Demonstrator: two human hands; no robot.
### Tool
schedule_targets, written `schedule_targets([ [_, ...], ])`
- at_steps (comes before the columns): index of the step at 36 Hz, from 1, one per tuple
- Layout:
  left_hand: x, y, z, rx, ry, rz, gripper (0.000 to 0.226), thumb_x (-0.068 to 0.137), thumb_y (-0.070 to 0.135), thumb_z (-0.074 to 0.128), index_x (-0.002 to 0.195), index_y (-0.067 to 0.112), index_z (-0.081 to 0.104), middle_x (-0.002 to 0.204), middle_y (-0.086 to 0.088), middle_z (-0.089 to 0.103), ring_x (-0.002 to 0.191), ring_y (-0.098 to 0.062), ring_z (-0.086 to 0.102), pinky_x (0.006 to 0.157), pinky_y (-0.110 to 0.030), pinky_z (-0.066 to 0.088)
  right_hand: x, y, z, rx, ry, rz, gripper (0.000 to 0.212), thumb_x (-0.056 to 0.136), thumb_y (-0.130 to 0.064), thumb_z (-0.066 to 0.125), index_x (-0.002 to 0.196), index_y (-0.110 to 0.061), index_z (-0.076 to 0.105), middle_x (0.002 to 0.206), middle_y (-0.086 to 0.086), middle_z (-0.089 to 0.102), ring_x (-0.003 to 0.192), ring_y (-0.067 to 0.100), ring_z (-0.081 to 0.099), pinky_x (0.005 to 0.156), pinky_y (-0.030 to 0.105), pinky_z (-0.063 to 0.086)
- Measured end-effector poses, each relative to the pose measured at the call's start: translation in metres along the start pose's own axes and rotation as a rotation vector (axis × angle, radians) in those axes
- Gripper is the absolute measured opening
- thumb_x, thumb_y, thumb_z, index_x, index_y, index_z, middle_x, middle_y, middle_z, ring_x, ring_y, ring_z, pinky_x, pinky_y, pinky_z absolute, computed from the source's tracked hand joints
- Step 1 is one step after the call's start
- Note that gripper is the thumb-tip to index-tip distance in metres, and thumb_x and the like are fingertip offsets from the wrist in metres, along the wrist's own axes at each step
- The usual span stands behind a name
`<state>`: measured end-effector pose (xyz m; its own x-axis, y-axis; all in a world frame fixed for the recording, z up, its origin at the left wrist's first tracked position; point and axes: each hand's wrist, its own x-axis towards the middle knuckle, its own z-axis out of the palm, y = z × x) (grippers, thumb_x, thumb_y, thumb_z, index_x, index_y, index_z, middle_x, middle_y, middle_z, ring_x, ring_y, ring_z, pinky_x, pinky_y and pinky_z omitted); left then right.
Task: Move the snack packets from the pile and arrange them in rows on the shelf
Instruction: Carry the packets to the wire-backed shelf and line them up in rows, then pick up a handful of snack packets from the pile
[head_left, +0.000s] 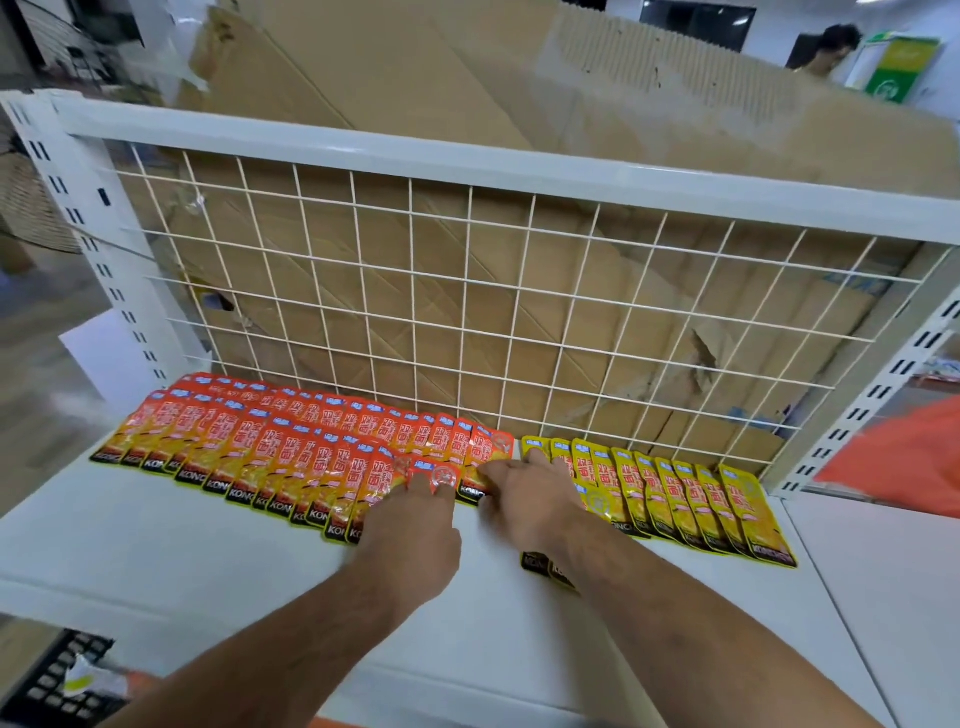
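Plainly the step in hand is seating one more red packet at the end of the front row, so the work now is alignment rather than carrying. The shelf is backed by a wire mesh panel. Two overlapping rows of red packets lie below the panel's left half, and the yellow packets lie below its right half. The left hand reaches toward the mesh with its fingers laid on the end packet; whether the thumb pinches it from beneath cannot be told. The right hand is spread flat, holding nothing, with its fingertips on the last packet of the row nearer the mesh. To do this well, the person should slide the end packet sideways until it overlaps its neighbour by the same margin as the others. Its black bottom edge should sit level with that row's line, parallel to the mesh. The right hand should keep pressing down so the glossy packets do not fan out or creep. Two yellow packets lie partly under the right forearm, farther from the mesh than their row, and a careless withdrawal could drag them. The pile itself is not in view.
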<state>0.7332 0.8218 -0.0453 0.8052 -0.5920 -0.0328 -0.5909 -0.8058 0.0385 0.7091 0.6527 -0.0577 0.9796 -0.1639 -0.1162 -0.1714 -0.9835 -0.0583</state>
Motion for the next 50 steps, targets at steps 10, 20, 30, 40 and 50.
schedule_targets([
  [10, 0.000, -0.001, -0.001, -0.020, 0.000, 0.019, 0.044, 0.098, 0.042, 0.043, 0.136, 0.020, 0.045, 0.133, -0.005, 0.047, 0.115, -0.023, 0.053, 0.087, -0.034, 0.046, -0.002, -0.004, 0.001, 0.042, 0.003, 0.012, 0.041, 0.094, -0.045, 0.045, 0.131, -0.029, 0.051, 0.127, -0.005, 0.062, 0.115, 0.027, 0.043, 0.097, 0.040, 0.033],
  [20, 0.005, -0.010, 0.006, -0.044, 0.138, 0.096, 0.040, 0.088, 0.043, 0.047, 0.115, 0.020, 0.063, 0.110, -0.001, 0.062, 0.104, -0.024, 0.054, 0.081, -0.039, 0.046, -0.006, -0.008, -0.003, 0.087, 0.044, 0.031, 0.055, 0.091, -0.044, 0.049, 0.145, -0.035, 0.041, 0.146, -0.011, 0.048, 0.125, 0.025, 0.041, 0.103, 0.040, 0.032],
  [30, 0.010, 0.024, -0.004, -0.090, 0.076, 0.307, 0.060, 0.097, 0.049, 0.033, 0.151, 0.024, 0.031, 0.157, 0.001, 0.031, 0.144, -0.022, 0.025, 0.117, -0.042, 0.019, -0.070, 0.016, -0.017, 0.029, 0.038, 0.264, 0.069, 0.093, -0.060, 0.043, 0.155, -0.035, 0.024, 0.165, -0.003, 0.017, 0.151, 0.025, 0.015, 0.119, 0.047, 0.017],
  [40, -0.002, 0.117, -0.001, -0.107, 0.018, 0.517, 0.060, 0.099, 0.049, 0.030, 0.153, 0.023, 0.027, 0.163, -0.001, 0.022, 0.149, -0.023, 0.016, 0.122, -0.045, 0.010, -0.185, 0.072, -0.016, -0.030, 0.058, 0.482, 0.069, 0.093, -0.061, 0.042, 0.155, -0.034, 0.027, 0.163, -0.004, 0.024, 0.149, 0.022, 0.021, 0.116, 0.038, 0.025],
  [50, -0.055, 0.237, -0.010, -0.026, 0.098, 0.648, 0.077, 0.087, 0.057, 0.006, 0.150, 0.021, 0.035, 0.155, -0.003, 0.035, 0.141, -0.025, 0.029, 0.116, -0.046, 0.022, -0.304, 0.136, -0.017, 0.010, 0.152, 0.597, 0.097, 0.068, -0.069, 0.007, 0.153, -0.031, 0.033, 0.162, 0.000, 0.028, 0.146, 0.027, 0.029, 0.116, 0.041, 0.028],
])
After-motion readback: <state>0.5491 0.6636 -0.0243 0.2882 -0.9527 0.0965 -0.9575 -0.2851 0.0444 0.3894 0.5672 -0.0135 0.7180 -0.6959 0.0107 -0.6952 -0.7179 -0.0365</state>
